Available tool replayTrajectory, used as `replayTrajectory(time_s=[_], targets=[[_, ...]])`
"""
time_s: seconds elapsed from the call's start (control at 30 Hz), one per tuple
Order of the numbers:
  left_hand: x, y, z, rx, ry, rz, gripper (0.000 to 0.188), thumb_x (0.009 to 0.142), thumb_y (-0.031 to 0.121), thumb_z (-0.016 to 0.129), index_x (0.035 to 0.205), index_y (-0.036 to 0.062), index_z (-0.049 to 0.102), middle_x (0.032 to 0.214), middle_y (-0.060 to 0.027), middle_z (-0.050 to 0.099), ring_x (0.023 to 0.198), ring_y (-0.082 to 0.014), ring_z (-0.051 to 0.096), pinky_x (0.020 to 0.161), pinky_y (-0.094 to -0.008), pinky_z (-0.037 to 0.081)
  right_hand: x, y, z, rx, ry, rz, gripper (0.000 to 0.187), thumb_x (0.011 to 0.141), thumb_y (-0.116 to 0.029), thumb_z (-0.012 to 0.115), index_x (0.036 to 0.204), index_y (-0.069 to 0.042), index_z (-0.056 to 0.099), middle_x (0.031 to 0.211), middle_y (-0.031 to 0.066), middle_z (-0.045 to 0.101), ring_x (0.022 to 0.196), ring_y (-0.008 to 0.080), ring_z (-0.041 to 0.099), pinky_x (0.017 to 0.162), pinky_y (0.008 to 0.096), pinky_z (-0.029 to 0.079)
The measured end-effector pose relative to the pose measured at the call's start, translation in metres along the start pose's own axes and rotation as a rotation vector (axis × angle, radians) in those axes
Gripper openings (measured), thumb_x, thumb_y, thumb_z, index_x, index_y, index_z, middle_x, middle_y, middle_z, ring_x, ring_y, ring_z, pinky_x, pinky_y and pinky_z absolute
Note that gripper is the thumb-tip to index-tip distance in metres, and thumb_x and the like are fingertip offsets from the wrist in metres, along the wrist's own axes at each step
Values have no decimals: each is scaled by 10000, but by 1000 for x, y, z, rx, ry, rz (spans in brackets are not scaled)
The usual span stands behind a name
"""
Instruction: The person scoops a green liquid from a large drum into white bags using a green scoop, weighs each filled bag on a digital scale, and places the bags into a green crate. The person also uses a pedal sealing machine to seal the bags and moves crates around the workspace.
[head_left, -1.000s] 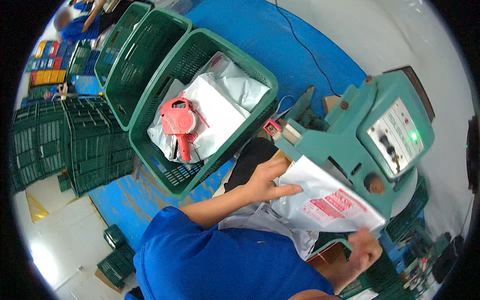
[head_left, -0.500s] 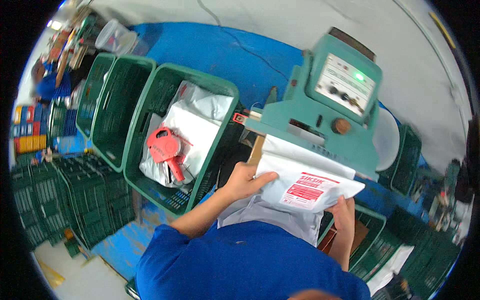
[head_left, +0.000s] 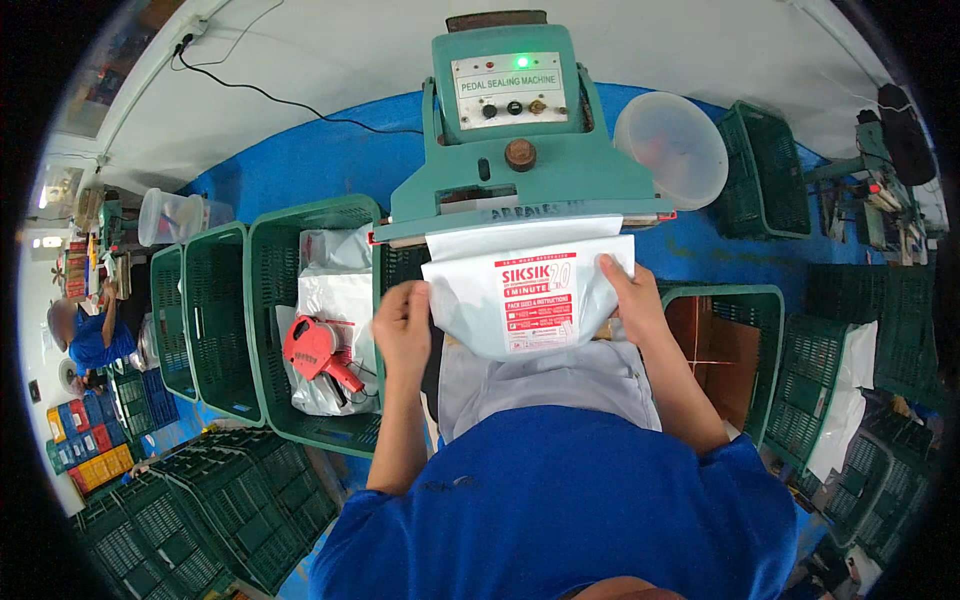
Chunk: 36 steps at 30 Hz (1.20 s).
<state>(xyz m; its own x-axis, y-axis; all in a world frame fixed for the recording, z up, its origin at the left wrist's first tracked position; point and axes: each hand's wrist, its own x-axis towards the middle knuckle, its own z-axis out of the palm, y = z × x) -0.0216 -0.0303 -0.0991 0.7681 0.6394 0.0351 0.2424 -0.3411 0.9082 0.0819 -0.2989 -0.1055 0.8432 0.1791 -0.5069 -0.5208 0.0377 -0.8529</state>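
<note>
A white plastic pouch (head_left: 470,310) with red print hangs in front of my body, its belly bulging. At its upper left corner, my left hand (head_left: 403,325) pinches the edge between thumb and fingers. My right hand (head_left: 637,303) grips the upper right corner, thumb on the front and fingers hidden behind. Just beyond the pouch's top edge, a white plastic layer (head_left: 525,234) lies against the jaw of a green heat sealer (head_left: 518,180); I cannot tell whether it belongs to the same pouch. A green light glows on the sealer's panel.
To the left, a green crate (head_left: 262,330) holds white pouches and a red label gun (head_left: 318,350). Another green crate (head_left: 765,370) with cardboard stands at my right. A translucent round tub (head_left: 672,150) sits beside the sealer. A person in blue (head_left: 98,335) is far left.
My view has turned so the sealer is now centred ahead. The pouch hangs more level, and my left hand has gone from thumb over its top to pinching its left corner.
</note>
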Motion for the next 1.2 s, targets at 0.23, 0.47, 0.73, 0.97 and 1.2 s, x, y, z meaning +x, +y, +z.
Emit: replayTrajectory(time_s=[0.23,0.47,0.73,0.97,1.2], targets=[[-7,55,28,70,-61,667,65,711,28,649,770,45,627,745,-98,622,663,-247,606,600,-331,483,4,5,-3,-69,23,-18,463,816,-400,612,1037,6,578,855,82,621,667,159,594,474,297,444],[-34,101,157,442,-625,945,322,873,301,452,1005,43,592,1012,-119,611,972,-267,580,834,-404,451,-5,3,-3,65,-42,-65,377,894,-348,496,1080,-22,531,962,113,611,826,239,624,597,439,520],[6,44,67,882,-349,460,594,913,450,295,1379,83,270,1442,-76,263,1341,-217,222,1047,-558,158,4,15,-7,33,-8,-61,394,833,-287,608,1095,0,541,997,132,613,836,260,624,649,445,518],[40,0,17,685,102,177,359,837,316,527,1133,121,578,1205,-110,537,1052,-298,540,830,-438,451,6,22,-9,93,-75,-118,436,823,-286,627,1131,6,527,1049,120,604,895,257,614,665,435,523],[54,-8,21,-466,-161,30,226,648,145,738,845,48,683,740,-51,653,665,-153,596,634,-275,458,5,17,-11,51,-104,-53,474,858,-298,589,1205,-8,448,1131,128,563,963,270,596,691,446,527]])
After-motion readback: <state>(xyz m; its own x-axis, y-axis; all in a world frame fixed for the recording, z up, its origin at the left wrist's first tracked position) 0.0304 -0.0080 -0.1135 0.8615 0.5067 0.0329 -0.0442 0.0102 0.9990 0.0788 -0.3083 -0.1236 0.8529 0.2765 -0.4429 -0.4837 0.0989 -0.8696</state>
